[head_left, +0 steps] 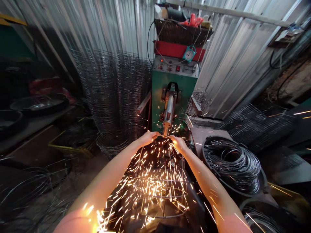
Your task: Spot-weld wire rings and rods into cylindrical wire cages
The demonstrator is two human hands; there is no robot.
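One cage-shaped frame of thin steel wire (160,196), built from curved ribs and horizontal rings, sits tilted just below the person's forearms, with its top end against the copper-coloured electrode tip (166,129) of a spot welder. Both hands are clenched around the frame's narrow top: the left hand (145,138) and the right hand (178,144) curve over the wire from either side, close to the tip but apart from each other. Bright orange sparks (150,181) spray from the contact point and fall through the ribs toward the dark surface beneath.

The welder (160,97) is a green sheet-metal cabinet with a pale control panel, a round teal gauge (189,54), and a woven basket (182,32) on top. Tall rolls of coarse wire mesh (114,90) stand to its left, with a small round wire basket (112,142) at their foot. To the right, a thick coil of dark wire (230,165) lies in loose loops before more ribbed wire forms (257,126). Round black pans (39,104) sit in the shadow on the left, and loose wire (26,184) sprawls across the floor. Corrugated metal sheeting (233,58) walls the room.
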